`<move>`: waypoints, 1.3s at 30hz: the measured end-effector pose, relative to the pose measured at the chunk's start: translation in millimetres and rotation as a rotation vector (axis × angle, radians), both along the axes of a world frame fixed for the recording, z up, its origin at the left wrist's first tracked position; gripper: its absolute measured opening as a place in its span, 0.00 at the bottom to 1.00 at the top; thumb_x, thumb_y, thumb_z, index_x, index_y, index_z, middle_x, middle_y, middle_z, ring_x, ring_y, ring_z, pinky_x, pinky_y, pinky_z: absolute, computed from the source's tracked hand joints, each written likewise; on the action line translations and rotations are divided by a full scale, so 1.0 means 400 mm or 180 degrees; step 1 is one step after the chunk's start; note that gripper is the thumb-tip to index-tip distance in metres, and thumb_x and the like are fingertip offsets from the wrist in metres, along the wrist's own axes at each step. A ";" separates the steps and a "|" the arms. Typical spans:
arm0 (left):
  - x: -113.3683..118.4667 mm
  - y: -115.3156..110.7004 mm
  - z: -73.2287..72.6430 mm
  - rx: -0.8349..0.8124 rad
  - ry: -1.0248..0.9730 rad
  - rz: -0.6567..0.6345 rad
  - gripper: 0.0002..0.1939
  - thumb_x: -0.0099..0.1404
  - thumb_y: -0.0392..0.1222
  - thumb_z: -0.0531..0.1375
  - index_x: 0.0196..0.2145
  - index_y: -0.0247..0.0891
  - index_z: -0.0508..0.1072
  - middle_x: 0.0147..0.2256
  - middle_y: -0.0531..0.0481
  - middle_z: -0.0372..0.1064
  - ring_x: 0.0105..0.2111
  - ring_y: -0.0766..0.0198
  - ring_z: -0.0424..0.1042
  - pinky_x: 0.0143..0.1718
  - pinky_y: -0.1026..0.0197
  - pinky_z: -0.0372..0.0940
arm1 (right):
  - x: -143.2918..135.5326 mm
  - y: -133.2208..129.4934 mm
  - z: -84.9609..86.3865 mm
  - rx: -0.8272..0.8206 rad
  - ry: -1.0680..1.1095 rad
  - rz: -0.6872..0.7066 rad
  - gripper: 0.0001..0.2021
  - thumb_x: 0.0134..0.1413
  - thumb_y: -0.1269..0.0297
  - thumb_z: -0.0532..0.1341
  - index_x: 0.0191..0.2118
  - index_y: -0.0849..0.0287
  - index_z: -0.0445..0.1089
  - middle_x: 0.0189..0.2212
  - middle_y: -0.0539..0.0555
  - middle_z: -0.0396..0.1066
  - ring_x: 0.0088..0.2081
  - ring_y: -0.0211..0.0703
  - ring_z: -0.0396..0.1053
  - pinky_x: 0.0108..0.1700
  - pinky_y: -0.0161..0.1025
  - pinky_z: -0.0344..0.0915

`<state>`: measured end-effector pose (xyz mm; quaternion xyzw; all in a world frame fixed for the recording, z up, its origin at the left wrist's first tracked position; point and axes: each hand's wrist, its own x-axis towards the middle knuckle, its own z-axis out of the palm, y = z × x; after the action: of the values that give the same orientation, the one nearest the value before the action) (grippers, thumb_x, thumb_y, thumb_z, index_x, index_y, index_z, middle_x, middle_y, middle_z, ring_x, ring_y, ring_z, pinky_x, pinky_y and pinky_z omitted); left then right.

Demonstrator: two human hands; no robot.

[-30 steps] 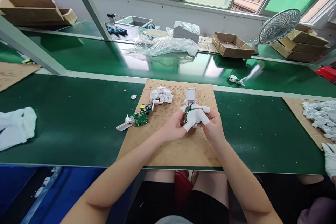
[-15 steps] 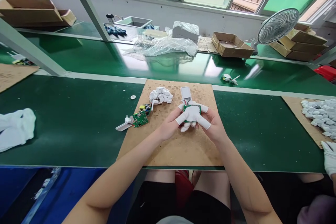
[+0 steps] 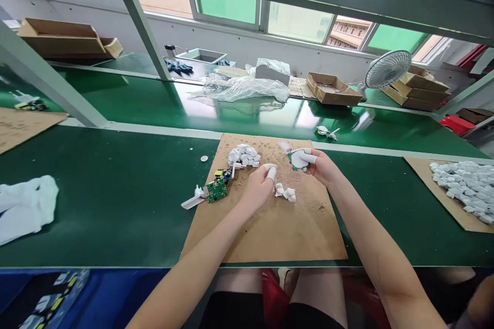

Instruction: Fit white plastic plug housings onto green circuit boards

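My right hand (image 3: 318,163), with white finger cots, grips a green circuit board (image 3: 294,166) by its right edge. A white pad (image 3: 299,159) covers most of that board's face, and a blurred white part trails from its far side. To the left, my left hand (image 3: 263,184) is closed, its cot-covered fingertips pinched together; whatever is between them is hidden. Small crumpled white pieces (image 3: 285,193) lie just right of it. Beyond my left hand is a heap of white pads (image 3: 244,155). Another green circuit board (image 3: 216,190), with wired parts, rests on the cardboard's left edge.
A cardboard sheet (image 3: 285,236) covers the green bench (image 3: 127,205) before me. White cloth (image 3: 29,205) lies far left. More white pieces (image 3: 465,185) fill cardboard at right. Behind are plastic wrap (image 3: 243,87), an open box (image 3: 332,89) and a fan (image 3: 388,69).
My hands have separated. The right has carried the circuit board with its pad rightward; the left has let go of it and moved left. Crumpled white pieces now show between them. The view has shifted.
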<state>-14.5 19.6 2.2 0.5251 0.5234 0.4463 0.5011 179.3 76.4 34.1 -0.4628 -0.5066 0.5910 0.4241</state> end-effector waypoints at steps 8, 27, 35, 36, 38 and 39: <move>0.016 0.011 0.005 -0.0736 -0.2213 -0.0148 0.21 0.67 0.50 0.61 0.55 0.41 0.68 0.48 0.44 0.74 0.35 0.63 0.77 0.39 0.58 0.73 | -0.078 -0.077 0.048 0.1499 -0.1955 0.0661 0.26 0.58 0.60 0.61 0.62 0.52 0.64 0.51 0.57 0.74 0.41 0.47 0.72 0.46 0.48 0.70; -0.017 0.050 0.019 -0.0647 -0.2285 0.0930 0.17 0.70 0.40 0.56 0.55 0.42 0.69 0.52 0.44 0.72 0.42 0.62 0.77 0.37 0.59 0.76 | -0.093 -0.139 -0.050 0.1456 -0.3745 0.1098 0.07 0.59 0.70 0.60 0.30 0.59 0.71 0.31 0.57 0.72 0.34 0.46 0.69 0.35 0.38 0.63; -0.024 0.051 0.015 -0.0695 -0.2665 0.0763 0.25 0.61 0.29 0.62 0.54 0.43 0.68 0.49 0.48 0.72 0.43 0.63 0.77 0.54 0.47 0.72 | -0.049 -0.146 -0.048 0.1282 -0.2594 0.0896 0.03 0.56 0.66 0.62 0.36 0.57 0.66 0.38 0.53 0.66 0.33 0.40 0.69 0.36 0.38 0.68; -0.023 0.048 0.014 -0.0677 -0.2680 0.0688 0.27 0.60 0.29 0.62 0.55 0.45 0.68 0.49 0.48 0.72 0.43 0.63 0.77 0.55 0.46 0.72 | -0.041 -0.143 -0.048 0.1280 -0.2461 0.0724 0.03 0.57 0.66 0.61 0.36 0.56 0.65 0.36 0.52 0.66 0.32 0.40 0.69 0.36 0.38 0.68; -0.018 0.042 0.015 -0.0697 -0.2666 0.0556 0.29 0.59 0.30 0.64 0.57 0.47 0.67 0.50 0.49 0.72 0.43 0.63 0.77 0.54 0.46 0.73 | -0.027 -0.131 -0.056 0.1362 -0.2491 0.0270 0.03 0.56 0.67 0.60 0.37 0.56 0.65 0.35 0.52 0.67 0.32 0.42 0.68 0.37 0.39 0.67; -0.016 0.039 0.016 -0.0722 -0.2647 0.0508 0.30 0.58 0.30 0.65 0.57 0.46 0.67 0.49 0.49 0.72 0.42 0.63 0.77 0.54 0.47 0.73 | -0.022 -0.123 -0.063 0.1436 -0.2657 0.0031 0.03 0.55 0.69 0.59 0.37 0.56 0.65 0.35 0.52 0.67 0.32 0.42 0.68 0.37 0.40 0.66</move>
<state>-20.7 35.2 8.6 0.2003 0.3617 0.5969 0.6876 170.4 27.2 8.7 -0.5547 -0.7516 0.2317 0.2715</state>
